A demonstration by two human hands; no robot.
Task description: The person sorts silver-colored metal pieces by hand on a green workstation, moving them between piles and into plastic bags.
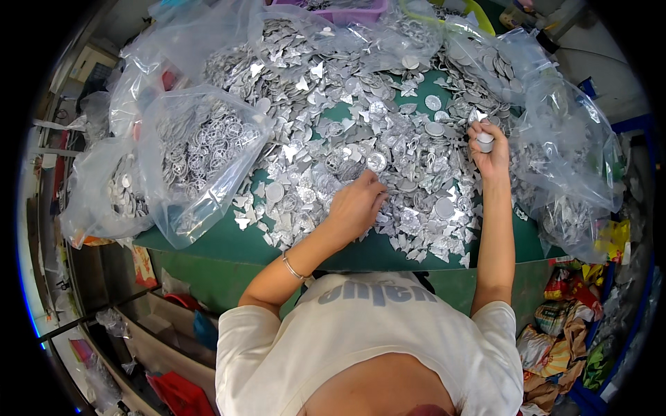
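A broad heap of small silver metal pieces (305,187), with stars, butterfly-like shapes and discs among them, covers the green tabletop (243,244). My left hand (357,206) reaches into the middle of it, fingers curled and pinched at the edge of a round patterned metal piece (377,161). Part of that grip is hidden behind the knuckles. Over the right side of the heap, my right hand (491,154) is raised and closed around round metal discs (485,141); their number cannot be made out.
Clear plastic bags of metal pieces stand at left (201,156) and right (572,166). At the far edge are a purple basket (354,14) and a yellow-green basket (483,19). Cardboard boxes (166,333) lie below left, colourful packages (555,340) below right.
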